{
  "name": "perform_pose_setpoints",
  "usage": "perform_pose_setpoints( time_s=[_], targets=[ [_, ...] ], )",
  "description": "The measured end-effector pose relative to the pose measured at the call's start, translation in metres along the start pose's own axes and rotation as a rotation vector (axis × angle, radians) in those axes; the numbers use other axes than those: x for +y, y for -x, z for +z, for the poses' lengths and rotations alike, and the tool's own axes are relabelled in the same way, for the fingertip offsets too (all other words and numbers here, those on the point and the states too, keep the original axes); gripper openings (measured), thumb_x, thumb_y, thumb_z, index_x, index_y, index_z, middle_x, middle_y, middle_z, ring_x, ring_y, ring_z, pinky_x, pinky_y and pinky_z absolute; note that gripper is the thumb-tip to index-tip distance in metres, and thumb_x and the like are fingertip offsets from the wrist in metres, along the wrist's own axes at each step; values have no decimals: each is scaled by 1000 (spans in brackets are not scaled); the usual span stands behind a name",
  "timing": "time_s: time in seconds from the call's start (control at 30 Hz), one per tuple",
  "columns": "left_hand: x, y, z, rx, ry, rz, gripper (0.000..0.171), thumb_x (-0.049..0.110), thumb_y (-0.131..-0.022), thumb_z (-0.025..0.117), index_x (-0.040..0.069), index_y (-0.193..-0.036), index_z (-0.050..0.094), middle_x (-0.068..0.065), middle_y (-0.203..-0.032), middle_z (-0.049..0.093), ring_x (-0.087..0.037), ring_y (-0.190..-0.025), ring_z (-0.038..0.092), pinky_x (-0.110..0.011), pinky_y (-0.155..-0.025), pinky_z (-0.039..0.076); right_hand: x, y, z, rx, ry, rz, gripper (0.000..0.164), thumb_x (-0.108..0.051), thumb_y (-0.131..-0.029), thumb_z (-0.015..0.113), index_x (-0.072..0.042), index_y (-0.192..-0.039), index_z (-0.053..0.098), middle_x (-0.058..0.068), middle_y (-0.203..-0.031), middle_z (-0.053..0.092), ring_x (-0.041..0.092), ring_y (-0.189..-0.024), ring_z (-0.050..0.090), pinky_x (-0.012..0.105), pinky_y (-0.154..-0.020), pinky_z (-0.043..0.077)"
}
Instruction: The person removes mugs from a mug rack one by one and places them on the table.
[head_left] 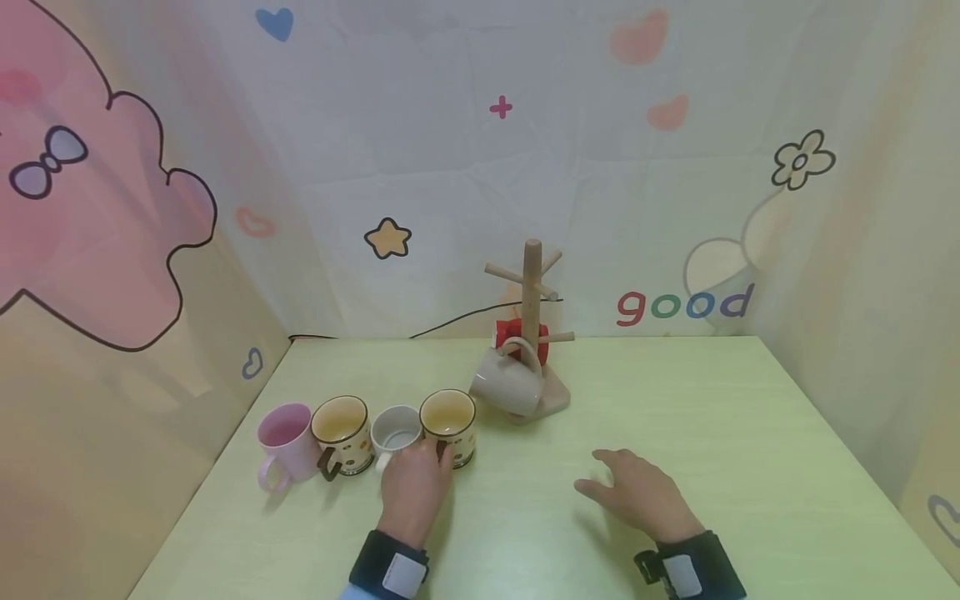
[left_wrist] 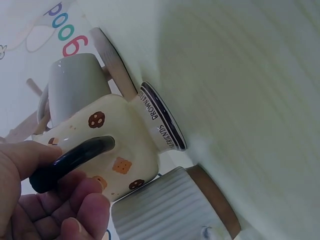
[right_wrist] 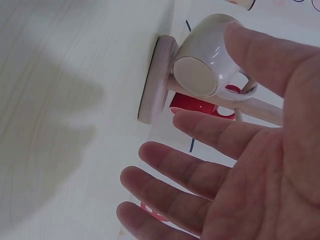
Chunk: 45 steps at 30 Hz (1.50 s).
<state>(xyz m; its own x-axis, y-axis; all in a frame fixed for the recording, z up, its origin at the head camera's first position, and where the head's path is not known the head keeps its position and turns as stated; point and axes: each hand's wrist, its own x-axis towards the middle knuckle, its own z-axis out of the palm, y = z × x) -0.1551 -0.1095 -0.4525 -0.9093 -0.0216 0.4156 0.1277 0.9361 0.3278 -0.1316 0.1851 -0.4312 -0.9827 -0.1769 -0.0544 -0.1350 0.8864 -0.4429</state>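
On the pale green table (head_left: 675, 433), toward its left side, four mugs stood in a row: a matte pink mug (head_left: 286, 438), a cream mug with a dark rim (head_left: 344, 433), a white ribbed mug (head_left: 393, 432), and a cream cookie-print mug (head_left: 450, 425) at the right end. The left hand (head_left: 414, 492) gripped this last one — the left wrist view showed its fingers (left_wrist: 82, 200) curled through the glossy dark handle, and also the lettered band round the mug's foot and the ridged wall of the white ribbed mug just beside it, neither visible from the head camera. Just right of the row and a little farther back stood a smooth wooden mug tree (head_left: 531, 325) on a round base, with a glazed beige mug (head_left: 508, 382) hanging tilted from a low peg and a red mug (head_left: 517, 336) behind the post. To the right, nearer the person, the right hand (head_left: 637, 496) hovered flat over the table, fingers spread and relaxed, holding nothing. The right wrist view caught the beige mug's round underside, which the head view did not.
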Motion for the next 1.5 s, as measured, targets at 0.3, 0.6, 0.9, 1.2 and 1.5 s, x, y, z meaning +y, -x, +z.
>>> perform_pose_setpoints(
  time_s=[0.3, 0.6, 0.9, 1.2, 1.5],
  targets=[
    [-3, 0, 0, -13, 12, 3, 22, 27, -89, 74, 8, -80, 67, -5, -62, 61, -22, -53, 59, -36, -45, 43, 0, 0, 1, -1, -1, 1, 63, -47, -89, 68, 2, -128, 62, 21, -120, 65, 40, -113, 60, 56, -91, 48],
    [-4, 1, -5, -12, 25, 5, 35, 34, -87, 75, 9, -67, 59, -3, -58, 55, -17, -50, 52, -35, -45, 41, -1, 0, 1, -9, 4, 13, 61, -46, -90, 68, 2, -128, 62, 22, -121, 64, 41, -114, 59, 57, -92, 47],
    [-2, -5, -21, -10, -8, 5, 54, 52, -88, 69, 9, -59, 53, -1, -53, 47, -16, -45, 47, -31, -42, 37, -1, -2, 0, -19, 8, 25, 62, -46, -90, 68, 2, -129, 61, 22, -121, 64, 41, -115, 59, 57, -93, 47],
    [3, -25, -40, 57, -55, 87, 52, 52, -88, 70, 5, -69, 59, -4, -60, 49, -18, -49, 47, -29, -40, 36, 1, -8, -5, -32, 40, 29, 63, -48, -91, 67, 2, -130, 60, 24, -123, 63, 43, -116, 58, 59, -92, 47],
    [23, -57, -55, -80, -102, 121, 57, 58, -90, 63, 2, -84, 65, -9, -73, 53, -19, -53, 50, -29, -41, 40, -1, -20, -18, 2, 97, -10, 65, -48, -90, 68, 4, -129, 60, 26, -120, 64, 44, -113, 60, 58, -89, 49]
  ],
)
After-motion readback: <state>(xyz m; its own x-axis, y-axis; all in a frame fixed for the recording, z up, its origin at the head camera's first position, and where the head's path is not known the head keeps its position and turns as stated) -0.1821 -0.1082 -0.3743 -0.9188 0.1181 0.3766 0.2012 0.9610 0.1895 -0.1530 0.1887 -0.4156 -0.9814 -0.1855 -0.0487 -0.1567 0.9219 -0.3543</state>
